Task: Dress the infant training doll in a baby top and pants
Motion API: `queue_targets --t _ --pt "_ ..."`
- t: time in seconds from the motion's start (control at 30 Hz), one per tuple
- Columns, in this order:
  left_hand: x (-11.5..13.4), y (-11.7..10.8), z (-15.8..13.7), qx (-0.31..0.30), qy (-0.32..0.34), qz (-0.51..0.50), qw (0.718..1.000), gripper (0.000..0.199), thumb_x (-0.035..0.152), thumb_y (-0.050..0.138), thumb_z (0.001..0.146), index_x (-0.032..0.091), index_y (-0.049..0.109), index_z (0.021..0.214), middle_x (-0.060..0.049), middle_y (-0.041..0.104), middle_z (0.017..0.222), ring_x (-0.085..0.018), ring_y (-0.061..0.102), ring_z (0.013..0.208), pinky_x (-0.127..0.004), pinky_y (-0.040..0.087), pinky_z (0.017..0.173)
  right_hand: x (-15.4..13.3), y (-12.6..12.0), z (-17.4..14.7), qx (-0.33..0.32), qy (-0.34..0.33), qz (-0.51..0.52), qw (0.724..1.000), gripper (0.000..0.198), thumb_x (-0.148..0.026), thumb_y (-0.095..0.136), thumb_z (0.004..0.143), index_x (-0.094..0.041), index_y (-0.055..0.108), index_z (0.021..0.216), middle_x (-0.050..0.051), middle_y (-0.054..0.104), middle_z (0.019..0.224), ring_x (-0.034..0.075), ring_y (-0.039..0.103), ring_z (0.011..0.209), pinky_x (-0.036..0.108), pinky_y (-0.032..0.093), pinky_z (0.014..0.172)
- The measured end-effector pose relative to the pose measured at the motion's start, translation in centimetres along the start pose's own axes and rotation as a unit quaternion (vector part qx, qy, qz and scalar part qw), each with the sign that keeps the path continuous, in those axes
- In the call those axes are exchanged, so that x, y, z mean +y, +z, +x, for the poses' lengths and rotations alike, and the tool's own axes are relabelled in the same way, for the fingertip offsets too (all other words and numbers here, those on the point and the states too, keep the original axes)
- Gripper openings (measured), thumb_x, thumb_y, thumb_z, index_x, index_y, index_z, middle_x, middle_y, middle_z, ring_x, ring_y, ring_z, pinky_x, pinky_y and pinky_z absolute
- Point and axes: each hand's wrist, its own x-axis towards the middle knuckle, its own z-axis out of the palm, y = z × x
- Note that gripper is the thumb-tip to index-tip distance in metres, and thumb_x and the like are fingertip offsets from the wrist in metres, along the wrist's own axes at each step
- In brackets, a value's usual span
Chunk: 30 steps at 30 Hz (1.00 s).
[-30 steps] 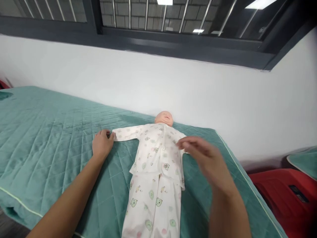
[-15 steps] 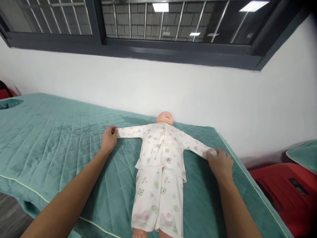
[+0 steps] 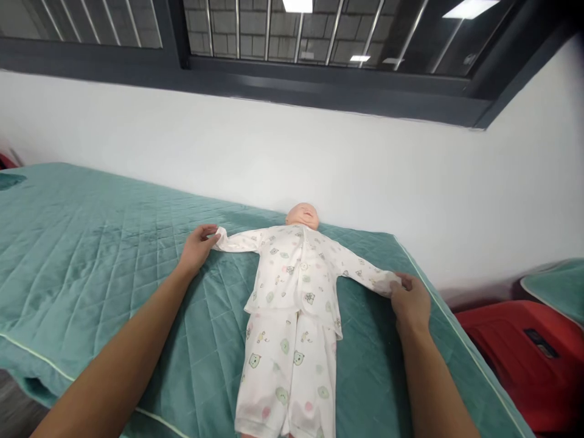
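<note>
A baby doll [image 3: 303, 215] lies on its back on the green quilted bed cover, dressed in a white printed top [image 3: 298, 267] and matching trousers [image 3: 287, 371]. Its two sleeves stretch out sideways. My left hand [image 3: 199, 244] pinches the end of the sleeve [image 3: 239, 241] on the left, whose cuff is bent upward. On the right, the other sleeve [image 3: 365, 272] has its cuff between the fingers of my right hand [image 3: 412, 301]. No doll hands show at the cuffs. The doll's feet are cut off by the bottom of the view.
The quilted cover [image 3: 114, 243] spreads widely to the left. Behind the doll's head stands a white wall [image 3: 255, 152] below a dark-framed window [image 3: 292, 79] with metal bars. A red plastic chair [image 3: 515, 353] is beside the bed's right edge.
The left cuff has been lifted and bent upward in my left hand. My right hand has shifted slightly outward along its cuff. The view has tilted a little.
</note>
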Motion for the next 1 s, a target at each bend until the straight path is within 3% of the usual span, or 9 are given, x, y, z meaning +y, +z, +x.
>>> queue_targets --t 0.1,0.17,0.23,0.43,0.7,0.8,1.0 --pt "0.1 0.1 -0.2 -0.041 -0.01 0.006 0.999 0.042 0.041 0.069 0.071 0.018 0.069 0.105 -0.006 0.073 0.097 -0.022 0.065 0.088 -0.031 0.05 0.079 0.0 0.1 0.0 -0.002 0.004 0.027 1.0 0.04 -0.023 0.054 0.07 -0.016 0.068 0.107 0.011 0.071 0.104 0.025 0.064 0.094 0.04 0.049 0.088" --pt "0.2 0.1 -0.2 -0.031 -0.016 0.037 0.999 0.04 0.043 0.067 0.072 0.018 0.07 0.103 -0.006 0.072 0.094 -0.022 0.065 0.085 -0.031 0.049 0.076 -0.1 0.1 -0.1 -0.009 0.011 0.024 1.0 0.042 -0.023 0.053 0.07 -0.016 0.067 0.109 0.011 0.071 0.105 0.025 0.065 0.094 0.04 0.049 0.088" --pt "0.2 0.0 -0.2 -0.017 -0.018 0.059 0.998 0.039 0.043 0.066 0.072 0.017 0.07 0.102 -0.005 0.072 0.093 -0.021 0.064 0.083 -0.03 0.049 0.074 -0.3 0.1 -0.3 -0.02 0.01 0.004 1.0 0.043 -0.023 0.053 0.071 -0.015 0.067 0.111 0.012 0.07 0.108 0.026 0.065 0.096 0.041 0.048 0.089" --pt "-0.2 0.0 -0.2 -0.06 -0.009 0.012 0.998 0.044 0.042 0.063 0.075 0.017 0.068 0.111 -0.003 0.07 0.08 -0.018 0.061 0.071 -0.029 0.046 0.066 -1.3 0.1 -0.9 -0.055 0.0 -0.09 0.994 0.044 -0.024 0.049 0.076 -0.017 0.065 0.117 0.013 0.069 0.117 0.029 0.063 0.106 0.043 0.045 0.093" --pt "-0.7 0.3 0.0 -0.02 0.018 -0.049 0.998 0.047 0.026 0.059 0.078 0.014 0.061 0.124 -0.008 0.071 0.102 -0.022 0.065 0.092 -0.037 0.05 0.088 -1.7 -0.5 -0.5 -0.108 -0.021 -0.184 0.977 0.042 -0.025 0.047 0.079 -0.023 0.065 0.118 0.01 0.068 0.117 0.029 0.063 0.102 0.042 0.045 0.089" --pt "-0.6 0.3 0.0 -0.017 0.007 -0.067 0.998 0.049 0.019 0.058 0.079 0.015 0.06 0.127 -0.007 0.072 0.106 -0.023 0.066 0.097 -0.037 0.051 0.091 -1.1 -0.5 0.0 -0.111 -0.021 -0.133 0.985 0.041 -0.026 0.049 0.078 -0.022 0.064 0.116 0.009 0.068 0.117 0.027 0.063 0.103 0.041 0.045 0.091" --pt "0.1 0.5 -0.2 -0.002 0.0 -0.082 0.997 0.046 0.016 0.062 0.079 0.019 0.061 0.125 -0.008 0.07 0.121 -0.024 0.066 0.107 -0.037 0.052 0.098 -0.2 -0.1 0.0 -0.048 -0.034 0.059 0.997 0.045 -0.025 0.054 0.072 -0.017 0.063 0.116 0.01 0.068 0.113 0.023 0.063 0.097 0.037 0.047 0.09"
